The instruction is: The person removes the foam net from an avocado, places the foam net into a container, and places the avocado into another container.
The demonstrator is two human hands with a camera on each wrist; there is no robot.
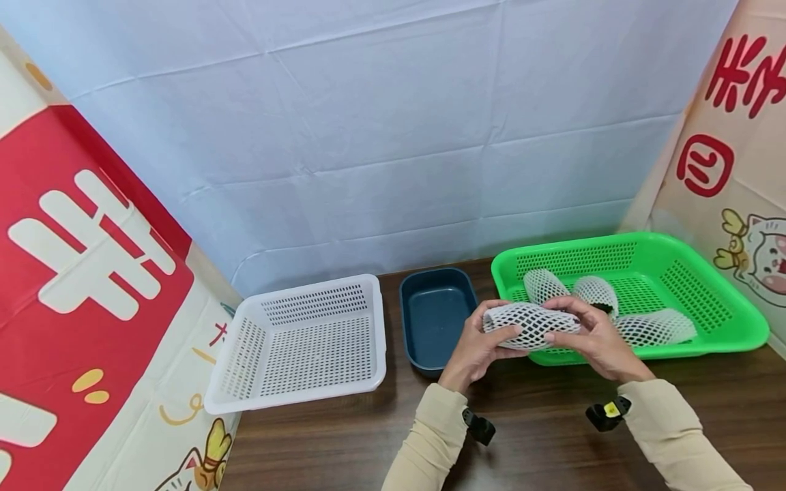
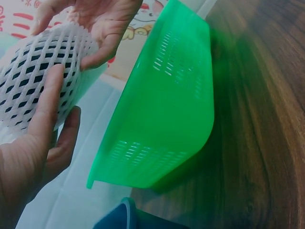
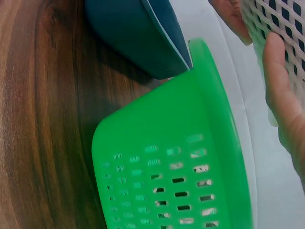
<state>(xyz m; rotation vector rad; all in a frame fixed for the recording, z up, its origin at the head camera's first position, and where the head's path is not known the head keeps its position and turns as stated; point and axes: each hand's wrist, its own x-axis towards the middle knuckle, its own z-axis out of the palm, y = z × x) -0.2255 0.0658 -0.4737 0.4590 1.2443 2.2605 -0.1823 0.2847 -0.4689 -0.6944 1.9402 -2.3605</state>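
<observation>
Between both hands, above the near left rim of the green basket [image 1: 731, 327], is a dark object in a white foam net sleeve [image 1: 531, 325]; its kind is hidden by the mesh. My left hand [image 1: 477, 346] grips its left end, thumb across the front. On the other end, my right hand [image 1: 598, 339] holds it with thumb in front and fingers over the top. The left wrist view shows the netted object [image 2: 40, 71] with dark diamonds through the mesh. Several more foam-netted objects [image 1: 656, 327] lie in the green basket.
A deep blue plastic tub [image 1: 434, 317] stands left of the green basket. Farther left is a white perforated basket [image 1: 319, 354]. All stand on a dark wooden table [image 1: 344, 443], with a pale cloth [image 1: 368, 136] hanging behind and printed cloths at both sides.
</observation>
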